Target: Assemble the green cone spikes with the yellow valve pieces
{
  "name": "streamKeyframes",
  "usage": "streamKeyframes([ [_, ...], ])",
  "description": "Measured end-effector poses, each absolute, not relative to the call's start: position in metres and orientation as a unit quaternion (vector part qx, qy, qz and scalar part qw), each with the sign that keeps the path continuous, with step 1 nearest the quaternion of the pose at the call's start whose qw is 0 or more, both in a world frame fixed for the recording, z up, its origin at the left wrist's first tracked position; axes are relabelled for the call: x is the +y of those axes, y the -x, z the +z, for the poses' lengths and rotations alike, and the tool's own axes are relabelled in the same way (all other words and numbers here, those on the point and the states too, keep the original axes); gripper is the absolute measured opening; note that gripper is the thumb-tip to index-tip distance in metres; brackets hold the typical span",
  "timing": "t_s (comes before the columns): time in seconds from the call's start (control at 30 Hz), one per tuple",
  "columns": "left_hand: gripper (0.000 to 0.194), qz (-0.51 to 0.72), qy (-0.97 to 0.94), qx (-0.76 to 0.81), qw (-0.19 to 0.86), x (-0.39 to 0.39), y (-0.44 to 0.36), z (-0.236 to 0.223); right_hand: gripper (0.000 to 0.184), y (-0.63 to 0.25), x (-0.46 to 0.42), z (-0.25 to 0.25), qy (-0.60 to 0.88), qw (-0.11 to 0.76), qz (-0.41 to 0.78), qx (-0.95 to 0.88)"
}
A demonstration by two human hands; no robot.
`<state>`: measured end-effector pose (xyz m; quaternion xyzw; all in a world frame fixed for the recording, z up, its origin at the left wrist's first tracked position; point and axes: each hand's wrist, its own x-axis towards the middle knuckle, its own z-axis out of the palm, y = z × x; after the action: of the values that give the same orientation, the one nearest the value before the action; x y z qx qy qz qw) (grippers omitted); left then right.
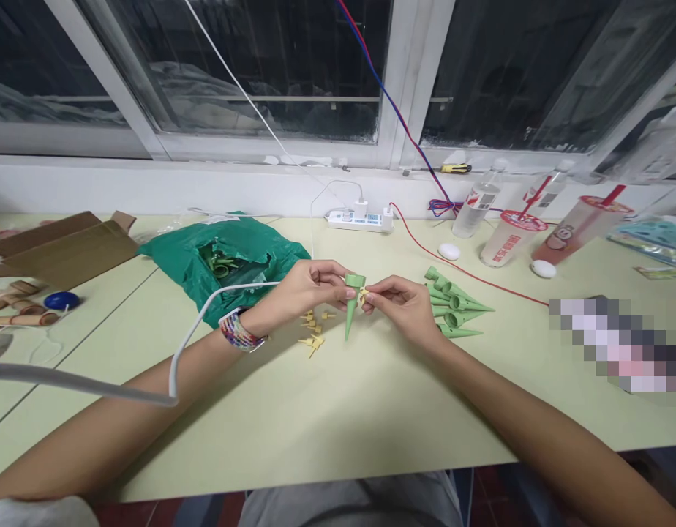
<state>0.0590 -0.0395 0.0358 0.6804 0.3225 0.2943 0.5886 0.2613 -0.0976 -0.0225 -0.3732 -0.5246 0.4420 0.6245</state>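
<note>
My left hand (316,287) pinches a green plastic spike (351,311) near its wide top, point down above the table. Close against the spike's right side, my right hand (401,304) grips a small yellow plastic piece (363,295) between thumb and fingertips. Whether that piece sits in the spike I cannot tell. Several more yellow pieces (314,341) lie loose on the table below my left hand. To the right of my right hand rests a pile of green spikes (456,301). Behind my left wrist, a torn green plastic bag (250,245) shows more green parts inside.
A power strip (349,220) with chargers sits by the wall. Bottles, drink cups (511,238) and a red cable (470,272) are at the right. A cardboard box (69,249) and wooden toys (23,304) stand left. A grey bent arm (176,366) crosses in front of my left forearm.
</note>
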Motion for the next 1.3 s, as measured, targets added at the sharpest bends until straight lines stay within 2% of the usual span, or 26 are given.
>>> streamKeyframes([
  [0.4,0.032,0.227,-0.67,0.338,0.621,-0.044,-0.058,0.044,0.022,-0.263,-0.104,-0.023,0.38,0.603,0.422,-0.56],
  [0.57,0.031,0.247,-0.678,0.316,0.616,-0.04,-0.057,0.037,0.03,-0.264,-0.1,-0.022,0.381,0.58,0.489,-0.529],
  [0.77,0.03,0.282,-0.664,0.3,0.624,-0.036,-0.058,0.031,0.031,-0.262,-0.096,-0.021,0.36,0.604,0.525,-0.48],
  [1.0,0.037,0.296,-0.645,0.306,0.635,-0.033,-0.057,0.02,0.032,-0.26,-0.097,-0.017,0.381,0.615,0.491,-0.486],
  [1.3,0.03,0.268,-0.57,0.316,0.709,-0.036,-0.062,0.022,0.032,-0.261,-0.099,-0.015,0.377,0.613,0.473,-0.508],
])
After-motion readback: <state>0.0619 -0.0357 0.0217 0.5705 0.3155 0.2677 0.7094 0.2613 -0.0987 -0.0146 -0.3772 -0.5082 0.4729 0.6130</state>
